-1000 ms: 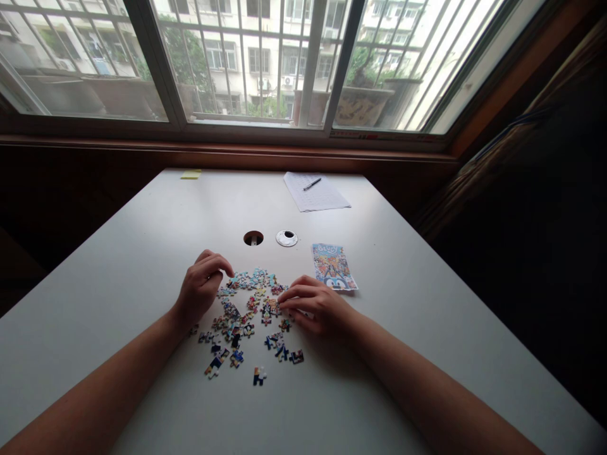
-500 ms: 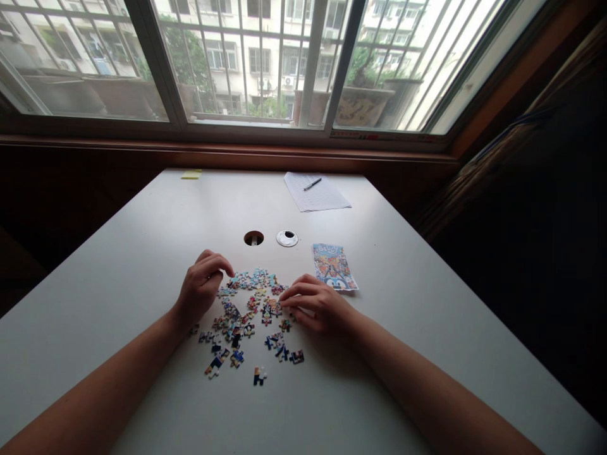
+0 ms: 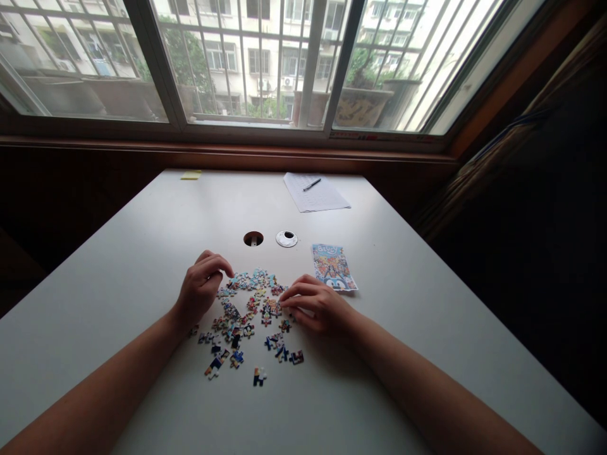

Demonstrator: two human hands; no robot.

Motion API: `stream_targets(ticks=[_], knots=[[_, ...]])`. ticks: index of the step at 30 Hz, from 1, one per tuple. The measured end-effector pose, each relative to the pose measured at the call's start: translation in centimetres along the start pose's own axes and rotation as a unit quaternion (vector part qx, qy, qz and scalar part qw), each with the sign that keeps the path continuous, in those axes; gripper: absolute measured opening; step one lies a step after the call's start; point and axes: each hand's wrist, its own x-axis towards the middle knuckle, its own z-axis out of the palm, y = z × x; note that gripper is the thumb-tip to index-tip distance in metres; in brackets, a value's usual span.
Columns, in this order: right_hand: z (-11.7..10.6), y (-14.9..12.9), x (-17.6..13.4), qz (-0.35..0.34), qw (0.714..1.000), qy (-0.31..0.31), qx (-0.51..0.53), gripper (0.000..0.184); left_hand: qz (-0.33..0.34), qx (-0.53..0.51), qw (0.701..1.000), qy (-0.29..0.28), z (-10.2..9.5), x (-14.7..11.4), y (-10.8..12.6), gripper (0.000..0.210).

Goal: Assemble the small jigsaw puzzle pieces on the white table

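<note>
Many small jigsaw puzzle pieces lie scattered on the white table. My left hand hovers at the upper left of the pile, its fingers loosely curled and the index fingertip near the light-blue pieces. I see nothing held in it. From the right, my right hand rests on the table with fingers apart, the fingertips at a small joined cluster of pieces. Whether they touch the cluster or rest just beside it is hard to tell. A loose piece lies closest to me.
Beyond my right hand lies a colourful picture sheet. Farther back are papers with a pen on top, and a yellow slip. A round hole in the table sits beside a metal cap. A barred window is behind.
</note>
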Motion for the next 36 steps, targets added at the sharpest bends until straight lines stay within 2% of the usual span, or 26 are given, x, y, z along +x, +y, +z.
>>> stream_targets(ticks=[36], knots=[[0.05,0.05,0.02,0.005,1.000,0.003,0.005,0.024,-0.002,-0.005,1.000,0.008,0.02,-0.01,-0.18,0.029]])
